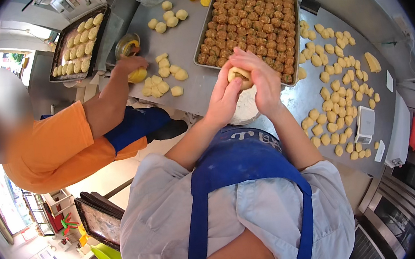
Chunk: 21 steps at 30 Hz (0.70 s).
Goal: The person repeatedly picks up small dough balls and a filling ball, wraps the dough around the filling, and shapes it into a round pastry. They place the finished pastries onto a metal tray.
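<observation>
A piece of pale yellow dough [235, 73] is cupped between my two hands, with an opening in its side facing me. My left hand [222, 100] holds it from the left, its thumb pressed at the opening. Around the other side curves my right hand [262, 77], fingers together and pointing away from me. Whether filling sits inside the dough is not clear. Below the hands, partly hidden, is a bowl of white flour [246, 107]. Just beyond them lies a metal tray [200, 53] packed with rows of brown filling balls [249, 22].
Many dough pieces [335, 98] cover the table's right side, near a white scale [365, 123]. More dough balls [164, 72] lie left. A co-worker in orange [62, 143] reaches to a yellow item by a metal bowl [121, 48]. Shaped pastries fill a dark baking tray [61, 46].
</observation>
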Each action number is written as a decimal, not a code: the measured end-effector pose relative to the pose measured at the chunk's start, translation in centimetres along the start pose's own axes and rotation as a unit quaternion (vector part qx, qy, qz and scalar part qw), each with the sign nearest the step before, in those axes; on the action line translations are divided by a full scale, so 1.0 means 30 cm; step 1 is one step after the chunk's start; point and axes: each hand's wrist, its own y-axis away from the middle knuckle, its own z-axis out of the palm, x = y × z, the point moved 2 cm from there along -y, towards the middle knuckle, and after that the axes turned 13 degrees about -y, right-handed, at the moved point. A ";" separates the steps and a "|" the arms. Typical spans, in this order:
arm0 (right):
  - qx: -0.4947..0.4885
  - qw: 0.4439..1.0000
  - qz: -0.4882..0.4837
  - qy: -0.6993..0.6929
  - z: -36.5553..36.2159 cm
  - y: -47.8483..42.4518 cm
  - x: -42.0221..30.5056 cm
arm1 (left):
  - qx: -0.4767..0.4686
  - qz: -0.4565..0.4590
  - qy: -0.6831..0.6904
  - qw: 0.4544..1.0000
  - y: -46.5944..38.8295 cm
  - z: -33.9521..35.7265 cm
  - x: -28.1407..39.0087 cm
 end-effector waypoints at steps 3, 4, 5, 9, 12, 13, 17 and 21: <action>-0.039 0.979 -0.118 0.159 0.005 0.033 0.014 | -0.024 -0.056 0.040 0.997 0.010 0.031 0.005; -0.012 0.984 -0.128 0.125 0.002 0.037 0.027 | -0.020 -0.052 0.057 0.997 0.002 0.051 0.043; 0.024 0.989 -0.111 0.090 -0.002 0.037 0.035 | -0.016 -0.048 0.073 0.996 -0.002 0.063 0.063; 0.081 0.994 -0.062 0.035 0.041 0.000 -0.019 | 0.011 0.067 -0.002 0.998 0.006 0.031 -0.011; 0.001 0.999 -0.041 0.013 -0.028 0.002 -0.017 | -0.054 0.042 -0.027 0.997 0.007 0.010 0.010; -0.029 0.996 -0.073 0.051 -0.029 0.005 -0.013 | -0.078 0.018 -0.047 0.996 0.010 0.015 0.018; -0.103 0.978 -0.096 0.154 -0.030 0.021 -0.011 | -0.073 -0.036 0.135 0.987 -0.005 0.018 0.051; -0.108 0.978 -0.049 0.171 0.017 0.045 0.005 | -0.045 -0.158 0.384 0.909 -0.039 0.006 0.061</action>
